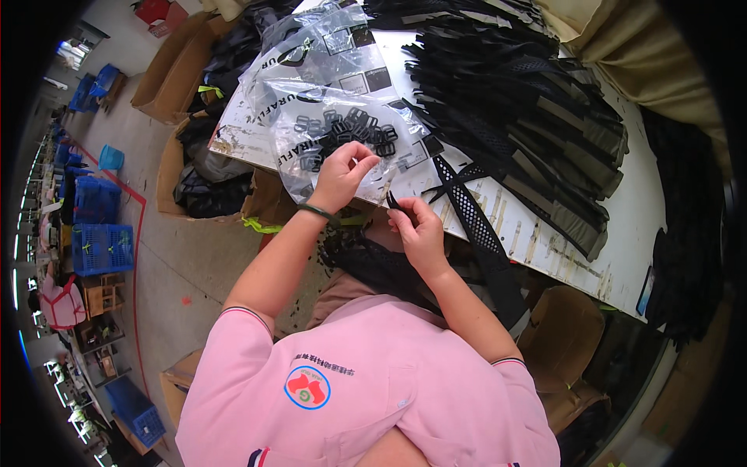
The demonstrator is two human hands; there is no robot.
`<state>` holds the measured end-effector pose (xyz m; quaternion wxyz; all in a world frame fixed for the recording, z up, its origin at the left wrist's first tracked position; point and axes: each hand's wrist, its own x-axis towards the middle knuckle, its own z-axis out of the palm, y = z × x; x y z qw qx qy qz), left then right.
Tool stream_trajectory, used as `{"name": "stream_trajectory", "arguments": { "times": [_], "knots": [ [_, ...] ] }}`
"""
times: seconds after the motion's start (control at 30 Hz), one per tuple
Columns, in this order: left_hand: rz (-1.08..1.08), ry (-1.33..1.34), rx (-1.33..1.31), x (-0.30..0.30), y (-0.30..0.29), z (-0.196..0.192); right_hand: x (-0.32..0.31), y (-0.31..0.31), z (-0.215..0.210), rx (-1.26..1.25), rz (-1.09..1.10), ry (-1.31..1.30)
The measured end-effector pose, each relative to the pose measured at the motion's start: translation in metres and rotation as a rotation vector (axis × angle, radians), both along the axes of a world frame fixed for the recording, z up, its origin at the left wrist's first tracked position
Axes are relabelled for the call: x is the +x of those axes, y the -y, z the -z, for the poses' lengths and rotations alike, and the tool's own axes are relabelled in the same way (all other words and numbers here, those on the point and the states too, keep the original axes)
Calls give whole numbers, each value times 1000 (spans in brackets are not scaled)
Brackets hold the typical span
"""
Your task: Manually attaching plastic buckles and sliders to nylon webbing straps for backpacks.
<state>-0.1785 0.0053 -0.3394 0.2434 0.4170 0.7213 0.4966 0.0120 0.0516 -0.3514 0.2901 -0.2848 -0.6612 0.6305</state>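
Observation:
A clear plastic bag point(284, 167) lies at the table's near left edge with several black plastic buckles point(359, 123) in it. My left hand point(342, 175) is over the near side of the bag, just below the buckles. Its thumb and fingers are curled together, and anything between them is too small or hidden to make out. To its right, off the table's edge, my right hand point(419, 232) pinches the end of a narrow black strap point(391, 200). Beside that hand, a black mesh strap point(475, 214) hangs over the edge toward my lap.
Many black and grey straps point(521, 117) lie piled across the white table point(537, 253). Cardboard boxes point(175, 66) with dark goods stand to the left, and another box point(564, 327) is below right. Blue crates point(105, 249) line the floor farther left. Beige cloth hangs at far right.

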Motion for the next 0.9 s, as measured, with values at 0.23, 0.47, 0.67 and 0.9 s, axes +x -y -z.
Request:
{"name": "stream_trajectory", "arguments": {
  "times": [0.23, 0.47, 0.67, 0.9],
  "knots": [
    [147, -702, -119, -7, -41, 8, -8, -10, -11, -279, 4, -60],
    [178, -868, -96, -17, -39, 13, -3, -25, -10, -415, -28, -14],
    [222, -778, -113, -21, -45, 4, -3, -23, -14, -411, -27, 3],
    [160, -398, -127, -12, -41, -8, 4, -32, -16, -433, -106, -38]
  ]
}}
